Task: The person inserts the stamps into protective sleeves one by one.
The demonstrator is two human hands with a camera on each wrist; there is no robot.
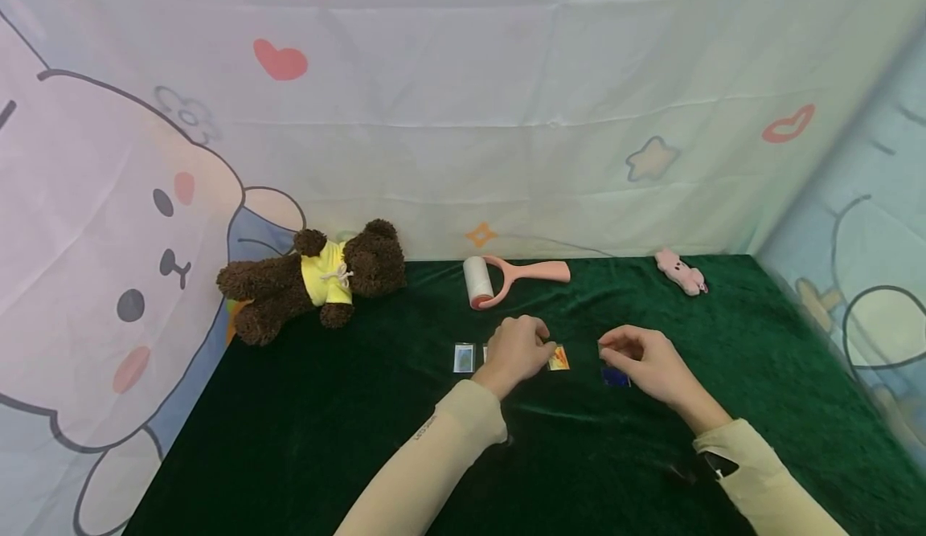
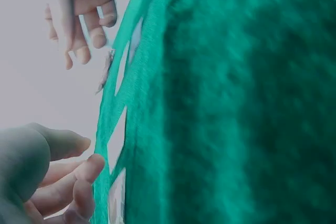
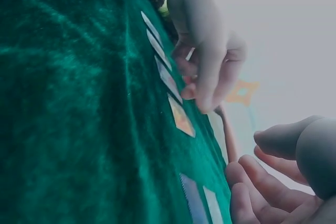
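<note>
Small picture cards lie in a row on the dark green cloth (image 1: 347, 431). The leftmost card (image 1: 464, 358) is bluish with a pale border, and an orange-yellow card (image 1: 559, 358) ends the row at the right. My left hand (image 1: 516, 349) hovers over the row and hides the cards between; its fingers are loosely bent, with nothing seen in them. Farther right, my right hand (image 1: 647, 359) is above a dark blue packet (image 1: 616, 376), partly covering it. In the right wrist view, the packet (image 3: 194, 198) has a serrated edge and a pale flat piece (image 3: 212, 204) beside it. The right thumb and fingers stand apart.
A brown teddy bear (image 1: 329, 271) in a yellow top lies at the back left. Behind the cards is a lint roller (image 1: 521, 273) with a pink handle. A small pink plush toy (image 1: 681, 272) lies at the back right. A printed curtain (image 1: 463, 118) hangs behind the table.
</note>
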